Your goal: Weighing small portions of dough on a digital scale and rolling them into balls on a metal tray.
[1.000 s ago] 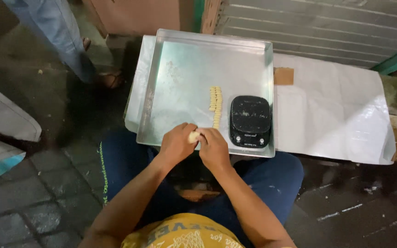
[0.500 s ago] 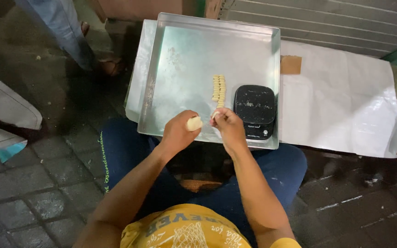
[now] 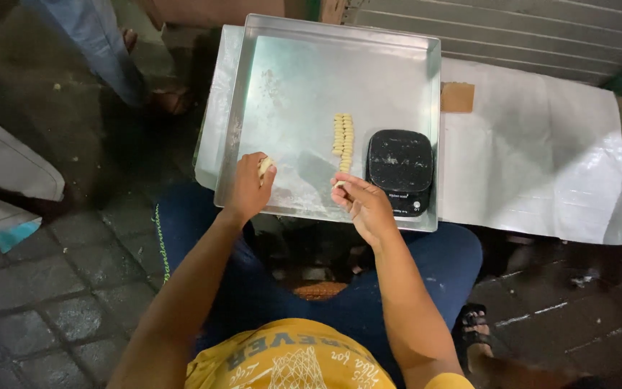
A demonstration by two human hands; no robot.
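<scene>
Two hands work over a large metal tray [image 3: 311, 79] resting on the person's lap, most of its surface bare. The left hand [image 3: 250, 189], at the tray's near edge, is closed around a pale dough lump [image 3: 266, 166], partly hidden by fingers. The right hand [image 3: 363, 205] pinches a small dough piece [image 3: 339, 184] just below a double row of dough pieces [image 3: 343, 141], beside a black scale [image 3: 399, 170].
</scene>
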